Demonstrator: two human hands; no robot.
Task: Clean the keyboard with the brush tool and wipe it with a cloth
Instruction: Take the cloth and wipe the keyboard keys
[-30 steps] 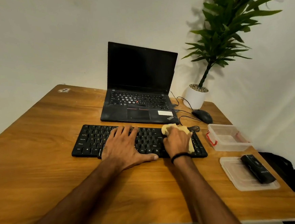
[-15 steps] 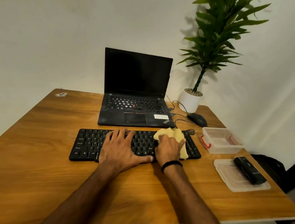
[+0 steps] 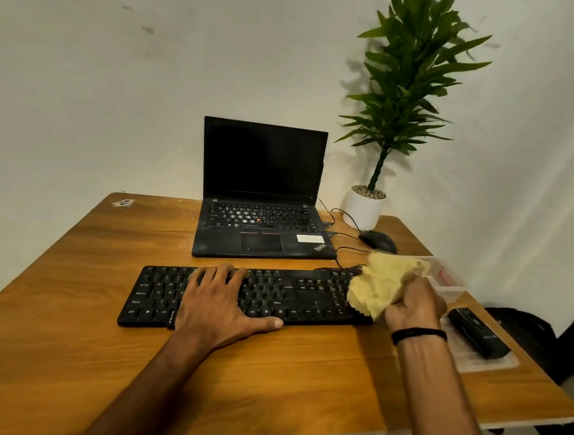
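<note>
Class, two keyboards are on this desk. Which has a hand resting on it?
The separate black keyboard nearest the person; the left hand lies flat on it. The laptop is untouched.

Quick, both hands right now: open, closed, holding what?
Left hand: open, flat on the black external keyboard.
Right hand: gripping the crumpled yellow cloth.

The only clear wording is sitting at the centre of the frame: "ThinkPad" is slanting across the lower right corner of the laptop's [image 3: 262, 185] palm rest. The white sticker [image 3: 310, 238] beside it is showing nothing legible. On the keyboard [image 3: 302, 295], "Ctrl" and "Alt" are just showing on the lower left keys, while the other legends are blurring out. Faint print on the black tool [image 3: 477, 336] at the right edge is proving too small to read.
</note>
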